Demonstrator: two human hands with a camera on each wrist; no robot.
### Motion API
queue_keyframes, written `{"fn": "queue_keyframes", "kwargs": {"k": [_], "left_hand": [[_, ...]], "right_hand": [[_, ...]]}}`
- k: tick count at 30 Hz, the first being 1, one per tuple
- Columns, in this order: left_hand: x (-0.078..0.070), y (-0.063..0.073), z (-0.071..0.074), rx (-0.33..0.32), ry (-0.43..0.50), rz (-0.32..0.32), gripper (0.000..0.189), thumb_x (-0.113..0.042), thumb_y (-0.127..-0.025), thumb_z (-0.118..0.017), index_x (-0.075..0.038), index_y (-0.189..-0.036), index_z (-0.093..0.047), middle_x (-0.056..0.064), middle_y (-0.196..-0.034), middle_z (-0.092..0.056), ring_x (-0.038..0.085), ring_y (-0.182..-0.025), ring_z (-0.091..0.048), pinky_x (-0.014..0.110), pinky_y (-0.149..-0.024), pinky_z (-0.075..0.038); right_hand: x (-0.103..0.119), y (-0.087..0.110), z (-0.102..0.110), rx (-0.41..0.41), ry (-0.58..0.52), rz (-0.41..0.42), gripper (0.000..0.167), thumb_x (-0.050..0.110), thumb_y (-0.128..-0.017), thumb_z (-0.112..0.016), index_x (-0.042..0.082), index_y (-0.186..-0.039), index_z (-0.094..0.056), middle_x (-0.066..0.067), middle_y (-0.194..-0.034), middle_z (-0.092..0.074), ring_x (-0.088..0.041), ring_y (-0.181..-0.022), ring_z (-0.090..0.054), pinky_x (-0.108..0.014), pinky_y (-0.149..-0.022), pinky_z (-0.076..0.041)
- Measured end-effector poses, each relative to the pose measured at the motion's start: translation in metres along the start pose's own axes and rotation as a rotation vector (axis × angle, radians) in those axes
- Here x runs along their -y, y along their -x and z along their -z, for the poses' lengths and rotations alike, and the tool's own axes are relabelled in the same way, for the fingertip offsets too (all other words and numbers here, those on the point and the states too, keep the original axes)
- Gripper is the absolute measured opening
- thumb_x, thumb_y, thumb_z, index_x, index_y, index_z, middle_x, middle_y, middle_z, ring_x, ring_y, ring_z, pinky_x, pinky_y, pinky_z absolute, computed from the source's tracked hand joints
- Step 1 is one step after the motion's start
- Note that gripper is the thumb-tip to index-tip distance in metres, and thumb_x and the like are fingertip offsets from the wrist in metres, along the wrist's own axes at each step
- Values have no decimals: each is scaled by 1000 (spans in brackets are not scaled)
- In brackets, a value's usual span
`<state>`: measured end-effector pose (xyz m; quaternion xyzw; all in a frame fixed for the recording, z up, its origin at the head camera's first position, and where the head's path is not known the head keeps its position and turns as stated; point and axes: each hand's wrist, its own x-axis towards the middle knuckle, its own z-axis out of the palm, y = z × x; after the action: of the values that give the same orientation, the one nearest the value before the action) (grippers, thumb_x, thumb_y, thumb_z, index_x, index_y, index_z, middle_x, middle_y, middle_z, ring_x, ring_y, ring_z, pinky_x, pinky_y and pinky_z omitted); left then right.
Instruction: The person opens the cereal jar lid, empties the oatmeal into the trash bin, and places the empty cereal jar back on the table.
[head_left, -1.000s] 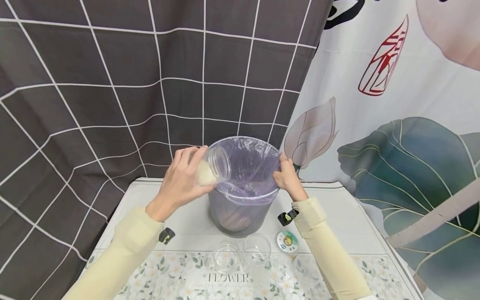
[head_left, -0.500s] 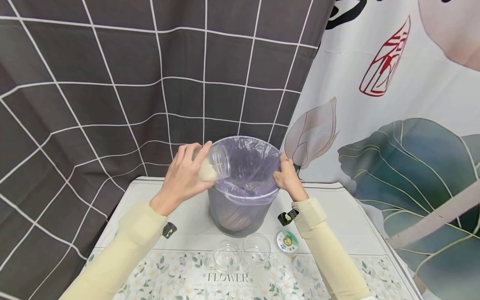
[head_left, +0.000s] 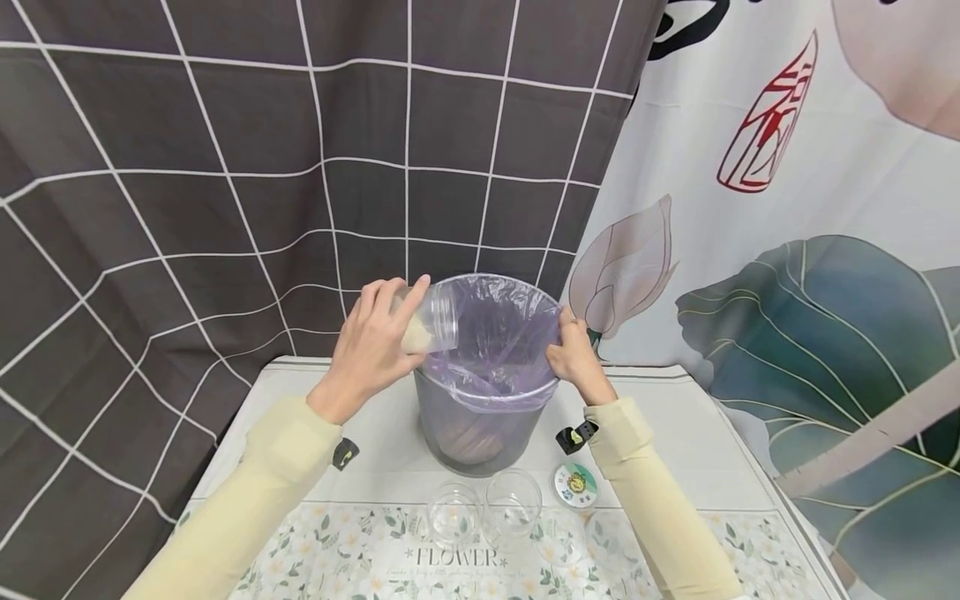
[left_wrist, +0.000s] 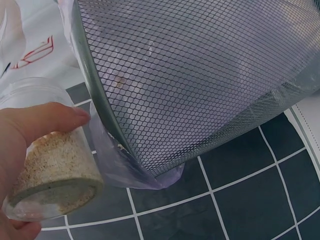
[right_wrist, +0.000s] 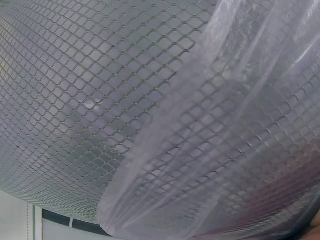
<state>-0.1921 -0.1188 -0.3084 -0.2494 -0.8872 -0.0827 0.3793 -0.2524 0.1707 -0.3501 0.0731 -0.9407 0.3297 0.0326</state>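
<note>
My left hand (head_left: 367,354) grips a clear jar (head_left: 444,317) of pale, rice-like grains, tipped on its side with its mouth over the left rim of a grey mesh bin (head_left: 461,433). In the left wrist view the grains (left_wrist: 57,160) lie along the jar's lower part, and the thumb (left_wrist: 55,119) presses across its side. A purple plastic bag (head_left: 498,333) lines the bin and folds out over its rim. At the right rim, my right hand (head_left: 576,354) holds the edge and the liner, with its thumb up. The right wrist view is mostly mesh and liner (right_wrist: 200,115).
Two clear round containers (head_left: 453,514) stand before the bin on the white table (head_left: 360,467). A round lid with a green cartoon print (head_left: 575,485) lies beside them. A floral mat (head_left: 322,558) covers the front. A dark grid curtain (head_left: 262,150) hangs behind.
The left hand has tipped the jar further and shifted slightly right and up over the rim. Fewer grains show in the jar. The right hand and bin have stayed put.
</note>
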Motion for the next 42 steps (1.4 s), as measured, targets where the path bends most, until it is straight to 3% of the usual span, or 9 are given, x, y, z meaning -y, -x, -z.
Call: {"fn": "queue_keyframes", "kwargs": {"k": [14,21,27,35,42], "left_hand": [[1,-3,-6,-10,-81,-44,94,-24,-53,-83,-11,-137,-41,20,-120,-50,35,-107,-42,42,-85,-44],[-2,-7,-5,-20,-107,-56,93,-18,-52,-81,-10,-136,-42,21,-121,-48,36,-108,-42,41,-92,-41],[-1,-9,-6,-31,-145,-41,91,-13,-53,-80,-10,-135,-43,22,-120,-46,37,-109,-41,41,-96,-39],[2,-11,-7,-40,-136,-46,88,-11,-54,-82,-10,-134,-45,23,-122,-46,37,-112,-40,42,-101,-35],[-2,-13,-5,-28,-133,-46,84,1,-55,-76,-11,-132,-46,21,-124,-47,36,-114,-39,42,-101,-35]], "right_hand": [[-1,0,-1,-17,3,14,78,-2,-70,-42,-10,-142,-13,-41,-134,-25,-49,-125,-27,-53,-107,-24],[-2,-1,-1,-28,-1,29,77,-3,-70,-42,-11,-141,-15,-41,-134,-26,-48,-126,-26,-53,-107,-24],[-1,0,-2,-22,-9,14,79,-3,-70,-42,-10,-142,-12,-41,-135,-24,-47,-127,-26,-52,-107,-24],[1,-2,-2,-46,-3,26,72,-2,-68,-44,-9,-137,-24,-41,-128,-33,-48,-121,-33,-55,-102,-31],[1,-1,-1,-16,-5,-7,79,-2,-69,-43,-8,-142,-13,-41,-134,-25,-49,-125,-28,-54,-106,-26]]}}
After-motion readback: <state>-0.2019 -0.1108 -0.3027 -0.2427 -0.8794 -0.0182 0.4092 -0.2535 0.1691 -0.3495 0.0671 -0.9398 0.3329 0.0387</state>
